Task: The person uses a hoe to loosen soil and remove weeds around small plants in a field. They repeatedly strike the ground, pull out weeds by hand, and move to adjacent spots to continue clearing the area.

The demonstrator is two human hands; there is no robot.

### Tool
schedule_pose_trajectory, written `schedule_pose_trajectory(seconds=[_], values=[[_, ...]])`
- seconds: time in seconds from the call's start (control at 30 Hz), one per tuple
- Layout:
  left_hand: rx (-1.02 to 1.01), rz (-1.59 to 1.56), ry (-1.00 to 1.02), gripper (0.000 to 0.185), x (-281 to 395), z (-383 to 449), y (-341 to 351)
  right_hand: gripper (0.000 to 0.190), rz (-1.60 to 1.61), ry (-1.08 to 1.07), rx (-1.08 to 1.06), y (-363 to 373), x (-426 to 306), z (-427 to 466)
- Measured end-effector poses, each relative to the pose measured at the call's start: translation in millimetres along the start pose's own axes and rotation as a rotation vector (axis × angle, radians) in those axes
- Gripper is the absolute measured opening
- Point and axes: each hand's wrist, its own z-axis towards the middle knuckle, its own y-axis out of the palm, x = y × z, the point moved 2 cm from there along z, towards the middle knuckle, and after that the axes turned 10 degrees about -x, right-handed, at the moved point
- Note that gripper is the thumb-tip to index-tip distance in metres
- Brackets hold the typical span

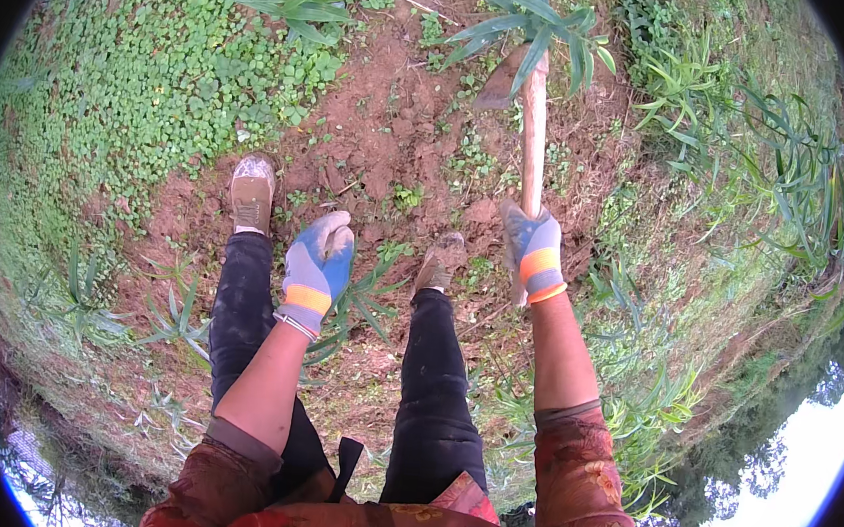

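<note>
My right hand [532, 247], in a grey and blue work glove with an orange cuff, grips the wooden handle [533, 134] of a hoe. Its metal blade [501, 82] rests low at the far end, partly behind the long leaves of a green plant [537, 21]. My left hand [320, 262] wears a matching glove, soiled at the fingertips. Its fingers are curled together above the ground between my feet, with nothing visible in them. Below it, the leaves of another plant [366, 296] show partly behind the glove. Bare reddish soil [396, 126] lies ahead of my hands.
Dense low clover-like weeds [183, 69] cover the ground at left. A long-leaved plant [301, 8] stands at the top, and several more grow along the right [799, 168]. My left shoe [253, 192] and right shoe [440, 261] stand on the soil.
</note>
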Motion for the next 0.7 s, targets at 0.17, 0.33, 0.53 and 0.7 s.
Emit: schedule_pose_trajectory(seconds=[0.17,0.33,0.53,0.7], values=[[-0.008,0.049,0.011,0.026,-5.4,0.7,-1.3,0.021,-0.320,-0.066,0.023,4.0,31.6,8.1],[0.016,0.032,0.072,0.028,-10.5,3.0,-6.7,0.030,0.259,0.475,0.066,-52.0,59.5,-20.3],[-0.027,0.128,0.061,0.028,-18.5,-1.8,5.2,0.030,-0.215,0.067,-0.072,-8.9,26.2,-0.3],[-0.037,0.091,0.020,0.027,-18.1,-0.6,5.3,0.029,-0.580,0.004,0.083,-32.2,77.8,28.8]])
